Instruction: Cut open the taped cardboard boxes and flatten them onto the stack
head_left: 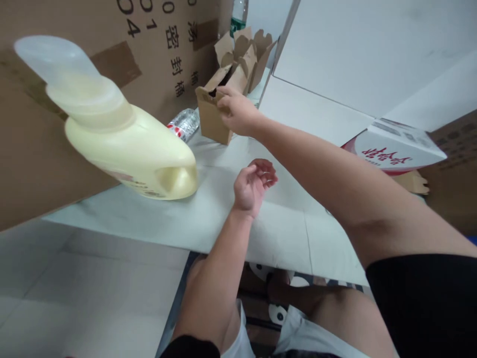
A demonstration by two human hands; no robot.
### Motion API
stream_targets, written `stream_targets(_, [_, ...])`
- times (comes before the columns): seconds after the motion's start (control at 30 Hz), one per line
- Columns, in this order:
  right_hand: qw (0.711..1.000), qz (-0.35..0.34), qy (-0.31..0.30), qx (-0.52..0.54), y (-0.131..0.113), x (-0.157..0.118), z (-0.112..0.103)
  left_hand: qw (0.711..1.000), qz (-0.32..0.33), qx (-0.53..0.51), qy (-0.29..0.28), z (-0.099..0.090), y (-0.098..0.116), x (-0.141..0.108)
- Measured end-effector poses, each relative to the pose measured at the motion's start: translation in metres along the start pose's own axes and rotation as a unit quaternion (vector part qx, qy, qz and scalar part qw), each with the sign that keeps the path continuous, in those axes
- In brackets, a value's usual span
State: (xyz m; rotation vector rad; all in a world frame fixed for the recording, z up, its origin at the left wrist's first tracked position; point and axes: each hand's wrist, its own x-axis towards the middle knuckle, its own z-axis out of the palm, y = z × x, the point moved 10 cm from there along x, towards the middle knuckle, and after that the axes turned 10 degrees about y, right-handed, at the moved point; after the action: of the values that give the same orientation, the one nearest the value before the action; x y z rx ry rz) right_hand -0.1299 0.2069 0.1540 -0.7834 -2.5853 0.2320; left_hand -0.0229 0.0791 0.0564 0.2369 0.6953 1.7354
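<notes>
My right hand reaches across the table to a small brown cardboard box with its top partly open. Its fingers are bent and closed at the box's upper edge; the inside of the box is dark. Lower down, my left hand hovers palm up over the pale tablecloth, with loosely curled fingers apart and nothing in them. More small open cardboard boxes stand right behind the first. A clear plastic bottle with a red and white label lies to the left of the box.
A large yellow jug with a translucent cap stands at the table's left, before a big printed carton. Behind the boxes is a green-labelled bottle. White panels and a red-and-white box are on the right.
</notes>
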Motion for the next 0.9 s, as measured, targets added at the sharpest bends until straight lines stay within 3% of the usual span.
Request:
stream_targets(0.1, [0.998, -0.007, 0.048, 0.042, 0.014, -0.013, -0.004, 0.994, 0.079, 0.070, 0.002, 0.001, 0.016, -0.005])
stream_targets(0.17, [0.991, 0.005, 0.101, 0.083, 0.027, -0.039, -0.021, 0.961, 0.207, 0.179, 0.032, 0.002, 0.044, -0.016])
stream_targets(0.27, [0.978, 0.061, 0.141, 0.145, 0.048, -0.099, -0.053, 0.850, 0.420, 0.309, 0.076, 0.013, 0.088, -0.048])
stream_targets(0.37, [0.975, 0.080, 0.132, 0.157, 0.050, -0.173, -0.088, 0.759, 0.539, 0.346, 0.119, 0.014, 0.109, -0.069])
stream_targets(0.47, [0.987, -0.010, 0.117, 0.110, 0.020, -0.248, -0.124, 0.713, 0.549, 0.416, 0.134, 0.011, 0.105, -0.061])
stream_targets(0.6, [0.986, -0.071, 0.087, 0.126, -0.017, -0.330, -0.153, 0.698, 0.492, 0.519, 0.038, 0.024, 0.074, -0.035])
stream_targets(0.7, [0.986, -0.068, 0.071, 0.134, -0.028, -0.365, -0.162, 0.693, 0.473, 0.543, -0.025, 0.040, 0.050, -0.028])
stream_targets(0.77, [0.991, -0.044, 0.071, 0.106, -0.023, -0.378, -0.164, 0.697, 0.465, 0.543, -0.055, 0.050, 0.038, -0.025])
stream_targets(0.9, [0.995, 0.006, 0.086, 0.058, -0.002, -0.399, -0.164, 0.717, 0.484, 0.498, -0.064, 0.055, 0.039, -0.022])
